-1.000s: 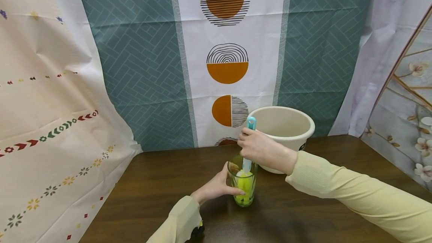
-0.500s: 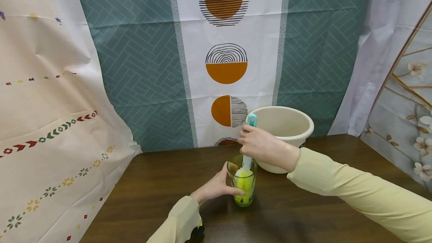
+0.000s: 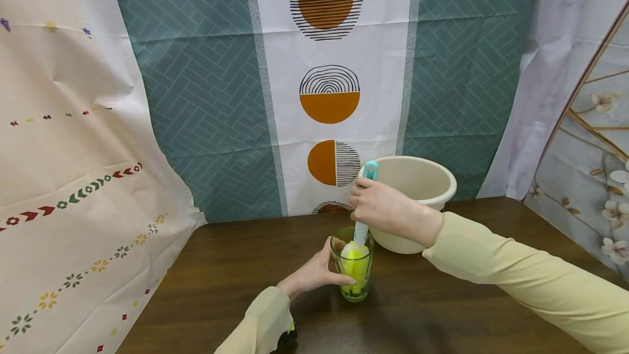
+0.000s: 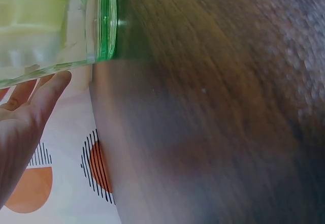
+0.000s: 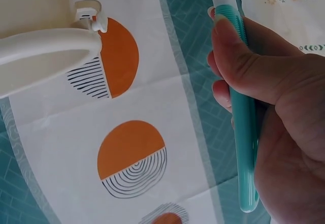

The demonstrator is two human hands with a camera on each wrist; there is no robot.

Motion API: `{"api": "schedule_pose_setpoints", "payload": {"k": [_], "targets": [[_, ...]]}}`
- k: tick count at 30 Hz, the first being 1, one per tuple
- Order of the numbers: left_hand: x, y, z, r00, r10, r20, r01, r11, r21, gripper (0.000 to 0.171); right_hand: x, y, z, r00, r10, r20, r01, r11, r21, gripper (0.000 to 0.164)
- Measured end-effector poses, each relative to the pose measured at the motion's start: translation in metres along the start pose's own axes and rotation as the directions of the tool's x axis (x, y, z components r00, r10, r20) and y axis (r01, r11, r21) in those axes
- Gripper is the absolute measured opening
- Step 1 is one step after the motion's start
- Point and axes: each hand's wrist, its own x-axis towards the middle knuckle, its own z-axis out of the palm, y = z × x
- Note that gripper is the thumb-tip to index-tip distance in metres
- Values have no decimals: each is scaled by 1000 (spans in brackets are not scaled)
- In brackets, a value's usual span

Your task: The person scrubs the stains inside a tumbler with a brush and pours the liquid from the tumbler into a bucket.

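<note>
A green-tinted drinking glass (image 3: 362,283) stands upright on the table, and my left hand (image 3: 316,273) holds it, thumb on the near side and fingers round the far side. In the left wrist view the base of the glass (image 4: 106,23) shows above the fingers. My right hand (image 3: 385,206) grips a sponge bottle brush (image 3: 361,234) by its teal handle (image 5: 245,148). The yellow and white sponge head (image 3: 355,264) is inside the glass, seen through its wall. The brush leans slightly to the right at the top.
A cream plastic basin (image 3: 427,193) stands just behind the right hand, near the back of the brown wooden table (image 3: 221,283). Patterned cloths hang behind and at both sides. A dark object (image 3: 289,337) shows at my left wrist.
The right hand has risen slightly and shifted right with the brush, whose handle leans more to the right. The left hand and the glass stay in place.
</note>
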Motion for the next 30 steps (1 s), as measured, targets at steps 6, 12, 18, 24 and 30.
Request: {"api": "schedule_pose_setpoints", "payload": {"k": [6, 12, 18, 24, 30], "targets": [[0, 3, -1, 1000, -13, 10, 13, 1000, -6, 57, -2, 3, -4, 1000, 4, -5, -4, 1000, -6, 13], [-1, 3, 0, 999, -33, -15, 33, 998, 49, 60, -2, 4, -6, 1000, 9, 11, -9, 1000, -6, 14], [-1, 3, 0, 999, -37, -33, 39, 996, 81, 62, -2, 4, -5, 1000, 21, -3, -21, 1000, -20, 13], [-1, 2, 0, 1000, -8, -19, 9, 999, 47, 61, -2, 3, -3, 998, 54, -13, -54, 998, -19, 9], [-3, 6, 0, 1000, -31, 1, 31, 999, 23, 61, -2, 1, -5, 997, 70, -15, -70, 995, -65, 8]]}}
